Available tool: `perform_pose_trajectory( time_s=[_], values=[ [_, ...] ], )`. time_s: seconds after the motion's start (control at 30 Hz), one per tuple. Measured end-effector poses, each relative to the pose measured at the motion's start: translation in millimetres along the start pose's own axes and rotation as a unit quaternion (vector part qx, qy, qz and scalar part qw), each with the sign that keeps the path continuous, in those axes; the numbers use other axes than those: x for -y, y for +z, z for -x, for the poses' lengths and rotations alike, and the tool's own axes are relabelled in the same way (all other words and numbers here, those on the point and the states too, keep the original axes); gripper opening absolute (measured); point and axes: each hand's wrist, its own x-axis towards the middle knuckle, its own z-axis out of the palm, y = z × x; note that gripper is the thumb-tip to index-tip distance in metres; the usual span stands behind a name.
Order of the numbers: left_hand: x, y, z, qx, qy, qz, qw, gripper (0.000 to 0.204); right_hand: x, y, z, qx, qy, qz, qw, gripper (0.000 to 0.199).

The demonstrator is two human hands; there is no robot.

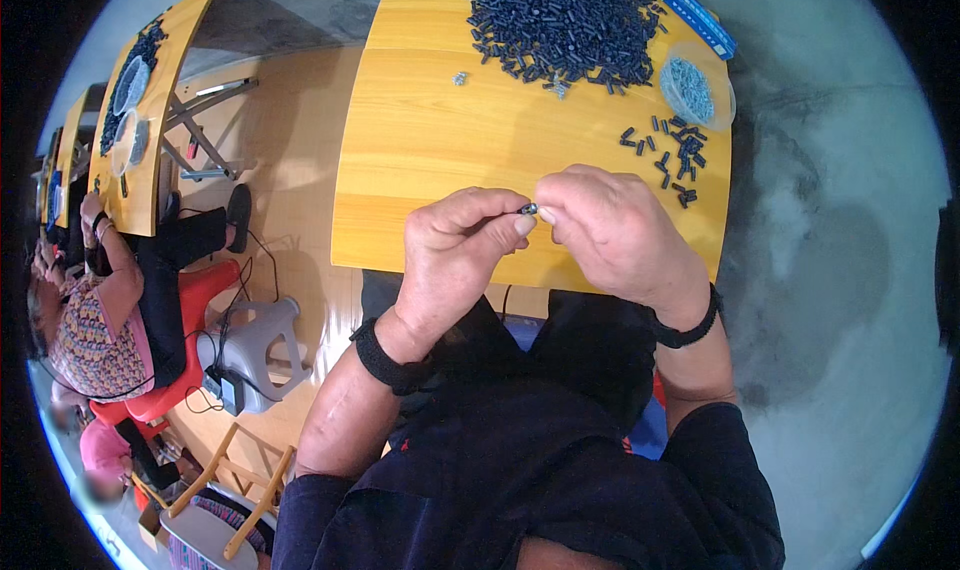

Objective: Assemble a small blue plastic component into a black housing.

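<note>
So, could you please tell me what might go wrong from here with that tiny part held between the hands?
1. The small dark part is pinched only at the tips of the left hand and right hand, over the table's near edge; a slip could drop it into the lap.
2. The clear dish sits near the table's right edge, so a nudge might tip it off.

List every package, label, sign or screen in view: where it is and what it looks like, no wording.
Blue box: far right corner of the yellow table, long, flat and narrow, lying aslant, with pale markings on top.
Clear round tub: right table edge, just nearer than the box, shallow, holding small grey parts.
No signs or screens can be made out.
</note>
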Motion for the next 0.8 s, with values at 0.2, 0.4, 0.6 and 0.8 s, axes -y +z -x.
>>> perform_pose_trajectory(
  time_s=[0.2,0.4,0.6,0.8],
  values=[
    [5,-6,-2,0.028,0.033,-0.033,0.999,0.01,0,-2,0,0.023,-0.005,0.01,1.0,0.013],
    [3,-5,1,0.027,0.019,-0.014,0.999,0.011,2,-3,-4,0.035,-0.004,-0.014,0.999,0.01],
    [-1,-1,1,0.012,-0.012,0.058,0.998,0.011,3,10,1,-0.051,0.033,-0.091,0.994,0.009],
    [-2,1,2,0.023,-0.006,0.084,0.996,0.012,-2,18,7,-0.115,0.036,-0.129,0.984,0.014]
  ],
)
